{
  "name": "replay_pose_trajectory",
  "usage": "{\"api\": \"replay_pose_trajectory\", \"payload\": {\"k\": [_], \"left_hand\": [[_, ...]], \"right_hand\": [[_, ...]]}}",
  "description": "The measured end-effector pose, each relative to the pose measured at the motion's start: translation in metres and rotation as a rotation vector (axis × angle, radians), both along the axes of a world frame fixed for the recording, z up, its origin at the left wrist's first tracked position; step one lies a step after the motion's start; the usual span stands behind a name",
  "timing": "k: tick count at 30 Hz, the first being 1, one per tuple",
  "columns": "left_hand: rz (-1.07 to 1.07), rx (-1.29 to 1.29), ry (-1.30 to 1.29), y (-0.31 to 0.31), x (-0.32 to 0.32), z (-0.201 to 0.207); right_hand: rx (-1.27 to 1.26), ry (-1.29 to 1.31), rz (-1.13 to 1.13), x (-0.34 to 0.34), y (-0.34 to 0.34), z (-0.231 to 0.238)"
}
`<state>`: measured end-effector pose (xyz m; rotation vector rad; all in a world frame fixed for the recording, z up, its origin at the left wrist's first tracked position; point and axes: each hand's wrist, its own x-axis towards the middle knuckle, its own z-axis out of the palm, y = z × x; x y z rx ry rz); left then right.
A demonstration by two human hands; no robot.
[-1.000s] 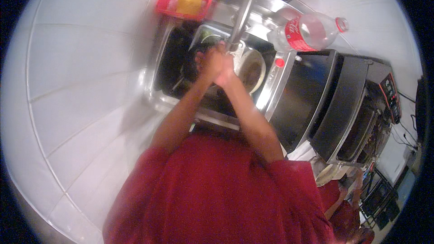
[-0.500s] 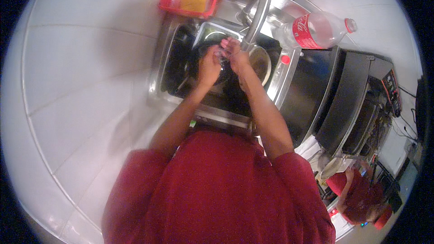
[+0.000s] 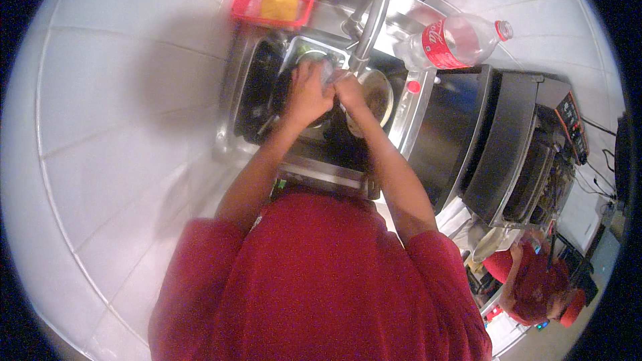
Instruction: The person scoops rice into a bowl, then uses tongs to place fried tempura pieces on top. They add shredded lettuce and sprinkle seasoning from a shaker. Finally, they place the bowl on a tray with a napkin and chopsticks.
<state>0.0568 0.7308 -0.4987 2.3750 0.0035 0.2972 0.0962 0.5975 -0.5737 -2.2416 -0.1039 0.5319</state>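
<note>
Hands meet over a stainless steel sink basin (image 3: 249, 87) set into a white tiled wall corner, directly beneath the curved steel tap spout (image 3: 372, 23), a spot that puts whatever they work on in the path of the water. The left hand (image 3: 306, 93) is curled with its fingers closed around a small pale object (image 3: 329, 71), blurred and mostly covered, so its kind cannot be told; the right hand (image 3: 349, 90) presses against the same object from the other side, fingers bent, though whether it truly grips cannot be told. The object sits between the two hands, above the basin and just below the spout's end. A round metal bowl with dark residue (image 3: 376, 97) lies in the basin just beside the right hand, near enough to reach without stepping. A red plastic tray holding a yellow sponge block (image 3: 273, 4) rests on the ledge behind the sink, clear of the splash. A clear plastic bottle with a red label and red cap (image 3: 455, 40) lies on its side atop a black countertop oven (image 3: 495, 140). Another person in a red shirt and red cap (image 3: 531, 281) stands at lower right.
</note>
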Motion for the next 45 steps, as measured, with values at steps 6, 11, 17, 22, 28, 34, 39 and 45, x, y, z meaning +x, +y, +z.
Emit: {"api": "replay_pose_trajectory", "payload": {"k": [6,11,17,22,28,34,39,45], "left_hand": [[0.039,-0.286,0.465,-0.024,0.009,-0.008],[0.088,-0.639,0.469,-0.039,0.002,-0.035],[-0.056,-0.241,0.090,-0.044,-0.013,-0.045],[-0.048,-0.077,0.175,-0.028,0.032,0.012],[-0.621,0.037,-0.058,0.004,0.110,-0.066],[-0.779,0.923,-0.148,0.013,0.179,-0.024],[-0.833,0.864,0.090,-0.017,0.168,0.021],[-0.202,0.498,-0.348,0.105,0.103,-0.111]], "right_hand": [[1.214,0.778,-0.800,-0.003,0.030,0.046],[1.389,0.748,-0.797,-0.022,0.040,0.034],[1.319,0.712,-0.922,-0.007,0.033,0.056],[0.560,0.620,-0.404,0.006,-0.005,0.040],[-0.136,-0.106,0.413,-0.023,0.055,0.001],[-0.229,-0.340,0.450,-0.018,0.064,-0.020],[-0.197,-0.329,0.347,-0.049,0.018,0.024],[-0.172,-0.225,0.393,-0.074,0.006,0.073]]}}
